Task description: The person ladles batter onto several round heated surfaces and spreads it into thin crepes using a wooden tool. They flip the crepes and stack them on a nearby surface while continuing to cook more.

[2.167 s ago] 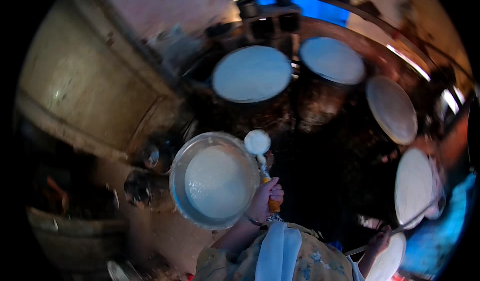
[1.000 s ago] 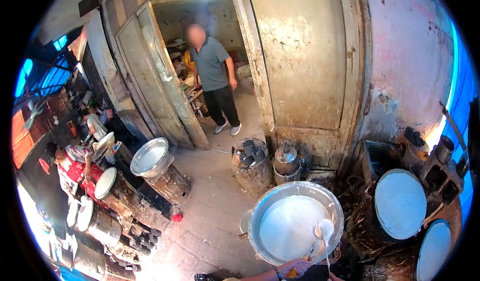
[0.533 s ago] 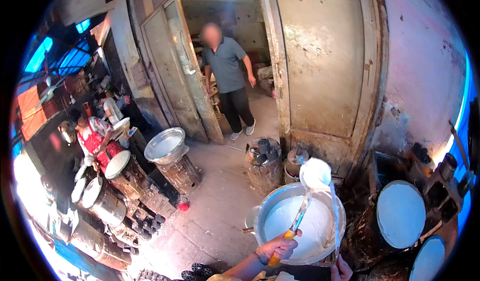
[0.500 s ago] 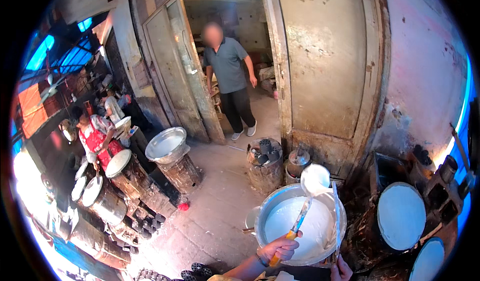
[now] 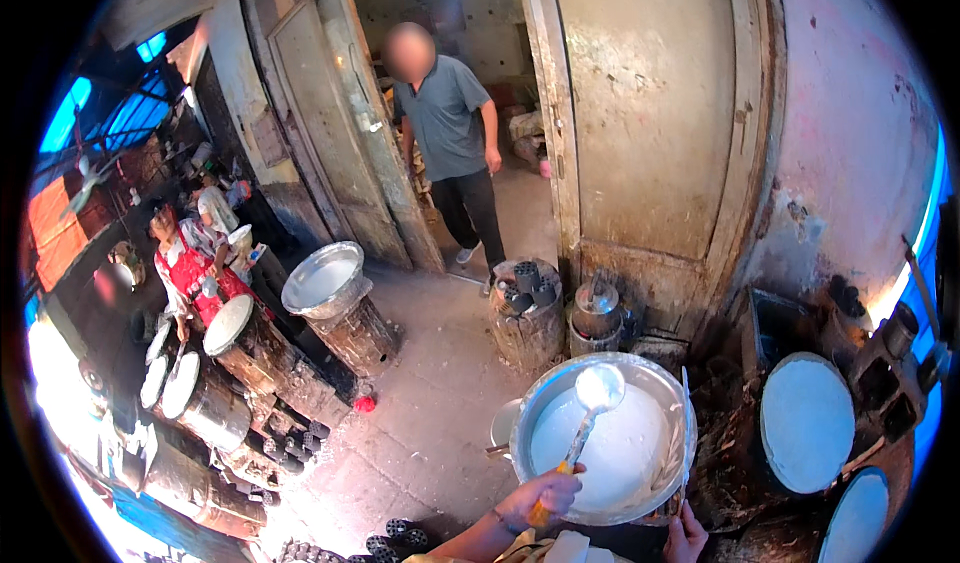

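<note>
Here the left hand (image 5: 540, 496) is clamped round the orange handle of a ladle (image 5: 598, 387), whose bowl sits loaded with white batter over the far side of the big metal basin (image 5: 672, 395). The right hand (image 5: 686, 537) rests at the basin's near rim; whether its fingers are closed on anything cannot be told. To scoop cleanly, I judge the ladle should stay level and rise straight, so drips fall back into the white batter (image 5: 610, 448) rather than over the rim. Room is tight: a small pot (image 5: 504, 425) lies just beside the basin on the left, a round white-coated griddle (image 5: 808, 422) near on the right, and a coal stove (image 5: 527, 313) beyond. Open floor lies to the left
</note>
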`<state>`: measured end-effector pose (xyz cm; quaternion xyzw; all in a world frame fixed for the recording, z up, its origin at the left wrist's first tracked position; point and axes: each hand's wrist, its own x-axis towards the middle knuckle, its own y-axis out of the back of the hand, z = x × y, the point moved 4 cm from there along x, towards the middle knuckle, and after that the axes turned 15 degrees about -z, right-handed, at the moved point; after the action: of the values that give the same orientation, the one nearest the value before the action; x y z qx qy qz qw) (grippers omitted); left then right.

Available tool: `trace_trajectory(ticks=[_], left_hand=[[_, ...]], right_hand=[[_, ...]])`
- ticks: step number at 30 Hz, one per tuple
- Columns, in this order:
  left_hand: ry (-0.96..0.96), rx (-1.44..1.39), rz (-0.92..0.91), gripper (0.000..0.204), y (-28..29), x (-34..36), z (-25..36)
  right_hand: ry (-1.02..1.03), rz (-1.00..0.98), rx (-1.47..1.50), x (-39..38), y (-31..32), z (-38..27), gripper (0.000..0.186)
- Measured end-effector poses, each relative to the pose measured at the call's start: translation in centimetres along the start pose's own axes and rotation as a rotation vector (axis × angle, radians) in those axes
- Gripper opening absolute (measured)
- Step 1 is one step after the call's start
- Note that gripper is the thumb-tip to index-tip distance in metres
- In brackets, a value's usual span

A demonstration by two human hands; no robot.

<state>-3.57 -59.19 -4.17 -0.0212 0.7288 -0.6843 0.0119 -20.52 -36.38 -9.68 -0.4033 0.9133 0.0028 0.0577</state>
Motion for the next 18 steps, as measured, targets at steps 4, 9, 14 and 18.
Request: trace_trajectory(ticks=[4,9,14,18], left_hand=[[-0.061,-0.668,-0.102,0.016,0.7,2.0,1.1],[-0.253,0.169,0.064,0.022,-1.8,2.8,2.5],[-0.113,0.427,0.178,0.022,-1.4,0.0,2.6],[-0.039,-0.178,-0.021,0.022,2.2,0.1,2.6]], right_hand=[[-0.032,0.02,0.031,0.3,0.2,1.2,0.038],[-0.137,0.11,0.181,-0.3,0.3,0.6,0.042],[-0.173,0.099,0.148,-0.2,0.0,0.5,0.041],[-0.1,0.073,0.036,0.7,0.2,2.5,0.039]])
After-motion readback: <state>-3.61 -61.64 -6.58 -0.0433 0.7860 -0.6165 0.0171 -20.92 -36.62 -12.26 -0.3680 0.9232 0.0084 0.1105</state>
